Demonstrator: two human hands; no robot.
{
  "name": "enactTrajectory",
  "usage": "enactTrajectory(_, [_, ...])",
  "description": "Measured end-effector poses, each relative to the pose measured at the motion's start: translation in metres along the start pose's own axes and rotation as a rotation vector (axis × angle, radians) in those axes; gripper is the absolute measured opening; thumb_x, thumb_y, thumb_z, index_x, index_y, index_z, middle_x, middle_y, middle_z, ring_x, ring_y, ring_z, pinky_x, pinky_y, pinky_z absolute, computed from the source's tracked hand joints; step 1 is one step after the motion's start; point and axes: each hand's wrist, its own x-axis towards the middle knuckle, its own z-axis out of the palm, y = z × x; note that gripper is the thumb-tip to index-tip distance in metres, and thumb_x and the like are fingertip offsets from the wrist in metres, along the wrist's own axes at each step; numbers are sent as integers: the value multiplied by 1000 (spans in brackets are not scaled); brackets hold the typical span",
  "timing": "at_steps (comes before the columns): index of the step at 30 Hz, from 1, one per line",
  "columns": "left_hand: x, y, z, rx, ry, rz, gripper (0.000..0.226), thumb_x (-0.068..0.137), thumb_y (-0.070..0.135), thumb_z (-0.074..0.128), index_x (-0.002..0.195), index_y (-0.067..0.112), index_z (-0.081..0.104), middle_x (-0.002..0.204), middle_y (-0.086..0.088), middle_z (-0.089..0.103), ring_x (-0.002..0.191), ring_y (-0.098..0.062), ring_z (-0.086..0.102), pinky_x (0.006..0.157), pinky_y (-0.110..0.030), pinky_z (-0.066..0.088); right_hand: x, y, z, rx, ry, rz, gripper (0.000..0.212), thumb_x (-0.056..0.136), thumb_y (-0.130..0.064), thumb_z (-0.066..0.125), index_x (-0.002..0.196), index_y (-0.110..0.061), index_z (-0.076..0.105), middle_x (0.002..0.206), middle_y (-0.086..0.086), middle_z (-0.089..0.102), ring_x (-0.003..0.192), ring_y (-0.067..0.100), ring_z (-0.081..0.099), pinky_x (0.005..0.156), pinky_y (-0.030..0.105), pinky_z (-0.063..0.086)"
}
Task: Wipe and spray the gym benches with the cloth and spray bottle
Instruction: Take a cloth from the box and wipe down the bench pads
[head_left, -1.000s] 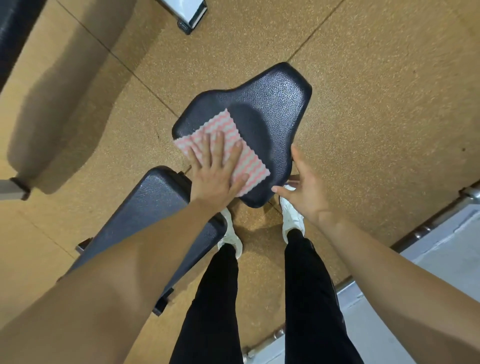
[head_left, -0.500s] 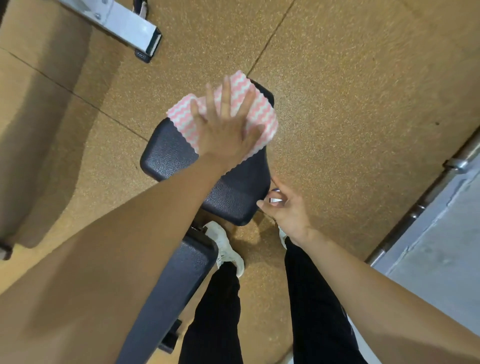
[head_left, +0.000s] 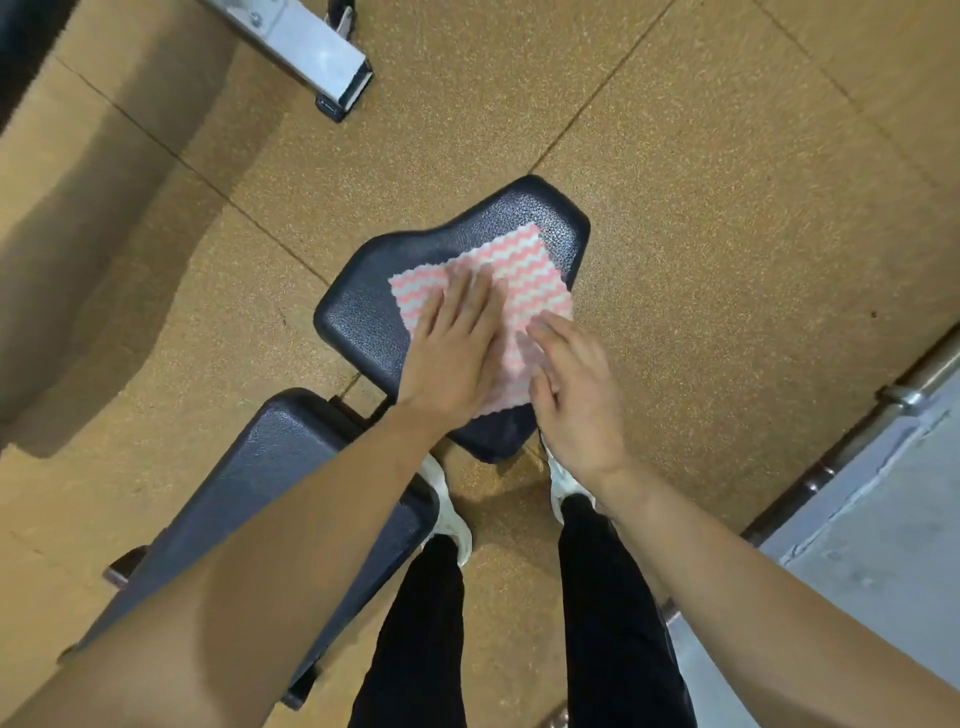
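Now both hands are on the cloth (head_left: 524, 283), which lies flat on the black seat pad (head_left: 363, 322) of the bench. The left hand (head_left: 454, 351) presses palm-down on the near-left part of the cloth, fingers straight and close together, gripping nothing. The right hand (head_left: 574, 387) lies flat on the near-right edge of the cloth, fingers extended and slightly spread, also gripping nothing; its fingertips are blurred.

Compared with 0.5 s ago: the cloth then sat at the far end of the seat pad under the left hand alone, partly overhanging the far edge. It is now back toward the near half of the pad, with its far-right corner reaching close to the pad's narrow far end. The right hand was then off the pad, beside its near-right edge; it has since come up onto the cloth.

The second bench pad (head_left: 291, 467) sits near-left of the seat pad, apart from it by a narrow gap. 2 white shoes (head_left: 449, 512) stand on the speckled floor (head_left: 727, 208) just near of the seat pad. A metal frame foot (head_left: 317, 49) lies well beyond the seat pad, far-left. A spray bottle cannot be seen in this view.
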Motion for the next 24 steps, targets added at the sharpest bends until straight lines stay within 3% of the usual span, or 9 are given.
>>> enactTrajectory(4, [15, -28, -4, 59, 14, -34, 59, 109, 32, 27, 163, 9, 17, 171, -12, 11, 158, -34, 6, 128, -50, 10, 61, 7, 15, -313, -342, -202, 57, 108, -30, 38, 161, -13, 23, 170, 3, 17, 159, 20, 2, 129, 41, 12])
enactTrajectory(8, [49, -47, -28, 61, 14, -139, 61, 106, 37, 22, 163, 19, 16, 169, -4, 22, 157, -29, 17, 127, -48, 12, 118, 12, 14, -510, -366, -290, 65, 108, -45, 28, 163, -15, 12, 172, 2, 5, 159, 22, -4, 129, 42, 5])
enactTrajectory(11, [86, -55, -46, 77, -125, -240, 56, 107, 50, 21, 160, 32, 25, 151, -4, 52, 141, -28, 44, 113, -47, 31, 160, 11, 0, -609, -403, -273, 69, 107, -54, 23, 164, -19, 7, 172, 4, -1, 158, 23, -6, 129, 42, 1])
enactTrajectory(14, [114, -68, -62, -229, -198, -307, 48, 106, 56, 33, 143, 35, 53, 122, -7, 68, 115, -30, 62, 88, -36, 44, 200, 0, -26, -541, -544, -168, 69, 104, -58, 34, 162, -23, 20, 170, 4, 14, 157, 25, 9, 127, 46, 8])
enactTrajectory(16, [122, -81, -67, -488, -228, -308, 40, 105, 48, 47, 134, 26, 64, 114, -6, 68, 110, -28, 63, 84, -32, 43, 225, -8, -43, -458, -741, -105, 65, 102, -53, 50, 158, -26, 31, 163, 3, 33, 150, 27, 31, 124, 41, 16])
enactTrajectory(17, [121, -87, -69, -555, -245, -312, 38, 104, 44, 52, 133, 23, 66, 117, -6, 68, 111, -24, 63, 86, -31, 44, 237, -12, -52, -410, -845, -57, 64, 100, -47, 58, 156, -26, 36, 154, 2, 45, 140, 24, 46, 119, 32, 29])
enactTrajectory(18, [117, -91, -70, -589, -250, -316, 38, 103, 42, 56, 133, 22, 66, 122, -5, 68, 112, -22, 62, 89, -30, 44, 249, -16, -59, -373, -932, 3, 64, 97, -39, 66, 154, -25, 40, 142, 0, 56, 123, 18, 58, 103, 18, 42])
enactTrajectory(20, [108, -95, -69, -611, -253, -322, 37, 102, 44, 58, 133, 26, 66, 117, -1, 71, 109, -21, 64, 93, -32, 47, 267, -24, -67, -336, -993, 82, 61, 94, -27, 73, 150, -24, 48, 121, -8, 62, 99, 7, 60, 70, 6, 40])
enactTrajectory(24, [106, -91, -64, -565, -291, -303, 38, 102, 51, 53, 134, 35, 64, 93, 9, 67, 96, -18, 62, 89, -35, 47, 271, -31, -44, -118, -877, 106, 43, 100, -42, 61, 138, -23, 61, 134, -4, 62, 117, 14, 59, 85, 15, 43])
